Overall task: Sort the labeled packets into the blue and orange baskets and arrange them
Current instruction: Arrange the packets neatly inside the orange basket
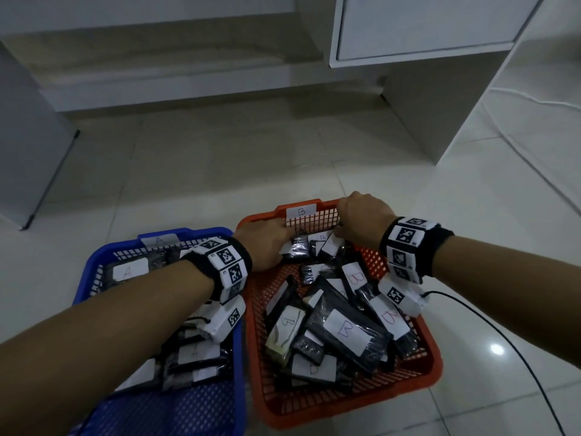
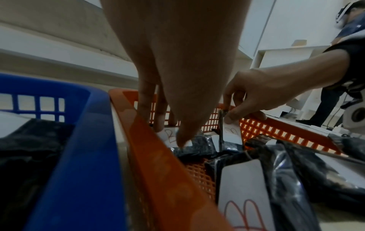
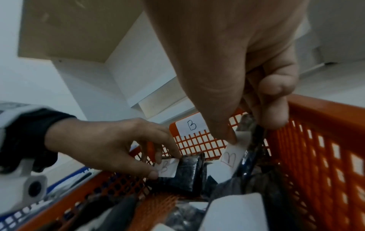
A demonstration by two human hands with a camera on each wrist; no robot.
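The orange basket (image 1: 437, 366), tagged B, holds several black packets with white B labels. Left of it stands the blue basket (image 1: 94, 262), tagged A, with A-labeled packets (image 1: 130, 269). Both hands reach into the orange basket's far end. My left hand (image 1: 283, 239) pinches a small black B packet (image 3: 185, 171) between thumb and fingers at the far left corner. My right hand (image 1: 341, 229) pinches an upright B packet (image 3: 231, 156) by its top edge, just right of the other packet. In the left wrist view the upright packet (image 2: 231, 134) stands against the far mesh wall.
Pale tiled floor (image 1: 220, 171) surrounds the baskets. A white cabinet (image 1: 440, 89) stands beyond them to the right, and a grey panel (image 1: 28, 152) at the left. A black cable (image 1: 515, 350) runs across the floor right of the orange basket.
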